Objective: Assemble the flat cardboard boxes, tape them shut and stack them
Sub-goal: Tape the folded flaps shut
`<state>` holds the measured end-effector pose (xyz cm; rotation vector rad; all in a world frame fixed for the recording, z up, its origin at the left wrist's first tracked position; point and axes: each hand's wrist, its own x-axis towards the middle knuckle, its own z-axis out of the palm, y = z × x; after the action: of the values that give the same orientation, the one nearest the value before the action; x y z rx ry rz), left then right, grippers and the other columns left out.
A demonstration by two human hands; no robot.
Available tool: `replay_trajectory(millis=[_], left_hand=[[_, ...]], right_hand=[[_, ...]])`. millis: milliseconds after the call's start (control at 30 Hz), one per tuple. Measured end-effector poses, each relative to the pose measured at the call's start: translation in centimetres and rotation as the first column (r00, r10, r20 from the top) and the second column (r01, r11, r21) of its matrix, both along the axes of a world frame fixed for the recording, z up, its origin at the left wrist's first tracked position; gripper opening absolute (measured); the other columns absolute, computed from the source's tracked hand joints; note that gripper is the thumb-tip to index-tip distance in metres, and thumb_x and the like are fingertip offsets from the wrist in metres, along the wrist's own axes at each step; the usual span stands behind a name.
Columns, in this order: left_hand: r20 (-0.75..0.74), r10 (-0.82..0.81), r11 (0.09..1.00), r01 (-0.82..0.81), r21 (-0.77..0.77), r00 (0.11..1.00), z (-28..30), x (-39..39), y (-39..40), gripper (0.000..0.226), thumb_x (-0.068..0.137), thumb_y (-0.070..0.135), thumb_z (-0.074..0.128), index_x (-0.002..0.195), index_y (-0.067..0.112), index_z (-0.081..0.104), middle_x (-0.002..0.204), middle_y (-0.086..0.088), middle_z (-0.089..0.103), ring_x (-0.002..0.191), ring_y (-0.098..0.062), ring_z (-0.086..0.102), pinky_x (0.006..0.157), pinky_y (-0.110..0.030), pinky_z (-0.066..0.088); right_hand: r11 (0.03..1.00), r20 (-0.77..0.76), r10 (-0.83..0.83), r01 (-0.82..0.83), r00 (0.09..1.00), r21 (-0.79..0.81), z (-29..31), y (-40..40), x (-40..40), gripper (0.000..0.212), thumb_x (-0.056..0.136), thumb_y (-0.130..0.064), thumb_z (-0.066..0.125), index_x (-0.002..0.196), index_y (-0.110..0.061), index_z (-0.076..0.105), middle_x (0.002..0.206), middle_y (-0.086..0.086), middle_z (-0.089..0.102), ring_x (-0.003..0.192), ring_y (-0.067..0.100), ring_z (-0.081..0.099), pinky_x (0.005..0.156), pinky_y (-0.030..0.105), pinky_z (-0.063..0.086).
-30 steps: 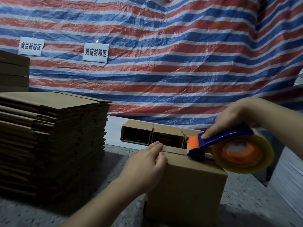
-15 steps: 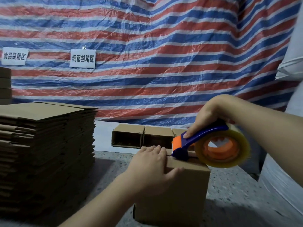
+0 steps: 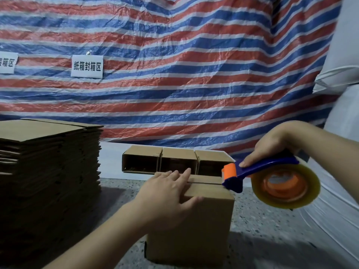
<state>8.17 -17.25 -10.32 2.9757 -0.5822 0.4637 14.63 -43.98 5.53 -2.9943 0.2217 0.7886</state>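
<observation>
**Tape meets seam on a freshly folded box**

A person's left hand [image 3: 165,193] lies flat on top of a small cardboard box [image 3: 194,226], fingers straight across the closed flaps and thumb down its near face, pressing without curling round anything. The right hand [image 3: 272,146] grips the blue handle of a tape dispenser [image 3: 258,177], whose orange head sits at the right end of the top seam. The box stands on the speckled counter [image 3: 272,230], toward its back edge, just in front of three open boxes [image 3: 176,160] lying on their sides. A tall stack of flat cardboard [image 3: 48,171] fills the counter's left side. The box looks light and empty (likely to slide or dent under a hard pull), so bracing it from above, over the flaps, seems the sound hold.
</observation>
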Motion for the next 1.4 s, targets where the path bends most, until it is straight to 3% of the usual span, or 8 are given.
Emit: replay_trajectory(millis=[267, 367, 500, 667, 900, 1067, 1267, 1400], left_hand=[[-0.021, 0.036, 0.998, -0.034, 0.061, 0.999, 2.7, -0.3, -2.3, 0.094, 0.076, 0.092, 0.016, 0.134, 0.026, 0.049, 0.144, -0.003, 0.048, 0.128, -0.023, 0.047, 0.109, -0.043, 0.037], [-0.036, -0.056, 0.997, 0.058, 0.055, 0.998, 2.7, -0.3, -5.5, 0.099, 0.080, 0.088, 0.022, 0.151, 0.020, 0.032, 0.160, -0.005, 0.027, 0.146, -0.024, 0.025, 0.119, -0.046, 0.017], [-0.054, -0.098, 0.994, 0.101, 0.053, 0.994, 1.2, -0.1, -7.0, 0.094, 0.086, 0.083, 0.028, 0.156, 0.021, 0.018, 0.162, -0.005, 0.022, 0.149, -0.024, 0.019, 0.121, -0.046, 0.015], [-0.042, -0.105, 0.992, 0.108, 0.067, 0.994, 1.1, 0.2, -6.9, 0.084, 0.092, 0.075, 0.028, 0.156, 0.021, 0.019, 0.163, -0.005, 0.022, 0.150, -0.022, 0.019, 0.122, -0.046, 0.018], [-0.028, -0.122, 0.990, 0.124, 0.062, 0.992, 1.0, 0.1, -6.9, 0.082, 0.093, 0.074, 0.026, 0.155, 0.022, 0.019, 0.162, -0.004, 0.022, 0.149, -0.021, 0.019, 0.122, -0.045, 0.016], [-0.030, -0.141, 0.989, 0.142, 0.045, 0.990, 0.7, 0.3, -6.8, 0.079, 0.093, 0.074, 0.026, 0.156, 0.034, 0.002, 0.163, -0.002, 0.019, 0.150, -0.021, 0.015, 0.122, -0.047, 0.017], [-0.027, -0.140, 0.986, 0.142, 0.089, 0.990, 0.9, 0.3, -6.9, 0.069, 0.093, 0.072, 0.025, 0.152, 0.037, 0.019, 0.160, -0.004, 0.028, 0.148, -0.024, 0.022, 0.119, -0.046, 0.024], [-0.043, -0.128, 0.985, 0.132, 0.108, 0.991, 1.2, 0.3, -6.9, 0.071, 0.091, 0.074, 0.025, 0.153, 0.038, 0.017, 0.160, -0.004, 0.028, 0.148, -0.025, 0.024, 0.117, -0.046, 0.028]], right_hand=[[1.000, 0.017, 0.007, -0.007, 1.000, 0.000, -0.2, 0.2, -0.1, 0.090, 0.052, -0.076, 0.078, 0.117, -0.015, 0.066, 0.092, 0.005, 0.079, 0.077, 0.017, 0.076, 0.066, 0.026, 0.059], [1.000, 0.006, 0.014, -0.014, 1.000, -0.015, -0.1, 0.3, 0.0, 0.097, 0.045, -0.079, 0.080, 0.117, -0.015, 0.067, 0.095, 0.005, 0.079, 0.079, 0.017, 0.076, 0.065, 0.026, 0.059], [1.000, -0.014, 0.007, -0.007, 1.000, 0.022, -0.4, -0.2, 0.1, 0.104, 0.037, -0.078, 0.083, 0.116, -0.013, 0.068, 0.094, 0.006, 0.079, 0.079, 0.018, 0.076, 0.065, 0.027, 0.059], [0.997, -0.005, 0.003, -0.002, 1.000, 0.072, 0.3, -0.8, -0.3, 0.086, 0.054, -0.072, 0.079, 0.114, -0.011, 0.067, 0.090, 0.007, 0.078, 0.074, 0.018, 0.075, 0.063, 0.027, 0.059], [0.998, -0.004, -0.038, 0.038, 0.999, 0.039, 2.0, -3.8, -1.6, 0.090, 0.055, -0.073, 0.078, 0.117, -0.008, 0.067, 0.101, 0.013, 0.077, 0.086, 0.024, 0.075, 0.075, 0.032, 0.059], [0.983, 0.004, -0.015, 0.016, 1.000, -0.183, 0.5, -1.9, -1.5, 0.085, 0.058, -0.079, 0.075, 0.112, -0.014, 0.069, 0.090, 0.006, 0.079, 0.078, 0.019, 0.077, 0.066, 0.027, 0.059], [0.925, 0.092, 0.067, -0.027, 0.993, -0.380, -2.0, 1.6, -1.1, 0.068, 0.069, -0.081, 0.068, 0.100, -0.020, 0.067, 0.063, 0.000, 0.075, 0.055, 0.013, 0.073, 0.049, 0.020, 0.053], [0.897, 0.098, 0.086, -0.034, 0.991, -0.441, -1.2, 3.0, -2.2, 0.068, 0.067, -0.079, 0.071, 0.101, -0.020, 0.064, 0.084, 0.006, 0.075, 0.068, 0.019, 0.074, 0.055, 0.026, 0.055]])
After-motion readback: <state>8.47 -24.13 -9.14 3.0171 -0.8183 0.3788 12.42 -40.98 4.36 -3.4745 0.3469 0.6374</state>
